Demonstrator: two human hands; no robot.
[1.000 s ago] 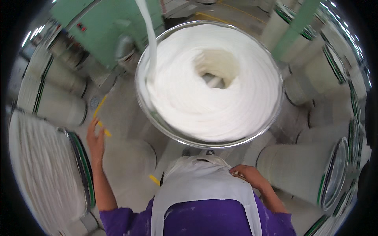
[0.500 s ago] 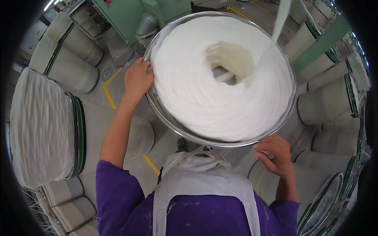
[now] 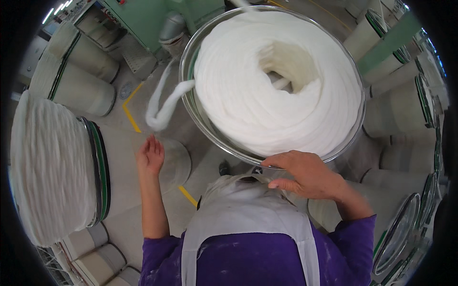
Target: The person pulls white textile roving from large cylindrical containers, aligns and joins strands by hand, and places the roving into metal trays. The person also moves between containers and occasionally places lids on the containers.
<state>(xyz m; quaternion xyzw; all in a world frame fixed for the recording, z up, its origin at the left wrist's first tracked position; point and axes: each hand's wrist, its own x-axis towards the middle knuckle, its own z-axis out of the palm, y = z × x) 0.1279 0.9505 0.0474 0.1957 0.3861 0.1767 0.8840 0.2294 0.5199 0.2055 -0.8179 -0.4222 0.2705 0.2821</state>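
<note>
A large round can (image 3: 202, 131) with a metal rim stands in front of me. Thick coils of white fibre sliver (image 3: 238, 105) fill it, with a hole through their middle. Over the can's left rim hangs a loose loop of sliver (image 3: 164, 112). My left hand (image 3: 151, 156) is just below that loop, apart from it, open with the palm partly up and holding nothing. At the near rim, the fingers of my right hand (image 3: 305, 174) lie stretched along the edge. Its thumb is spread away from them, and nothing shows in its grasp.
Another can (image 3: 102, 171) heaped with sliver stands close on my left, and more cans (image 3: 71, 90) are behind it. Several cans (image 3: 398, 109) line the right side. A green machine (image 3: 143, 24) and a grey bin (image 3: 174, 33) are at the back.
My left hand has left the can's rim and come down toward me. A sliver loop now hangs there. The strand above has swung left. My right hand has moved left along the rim.
</note>
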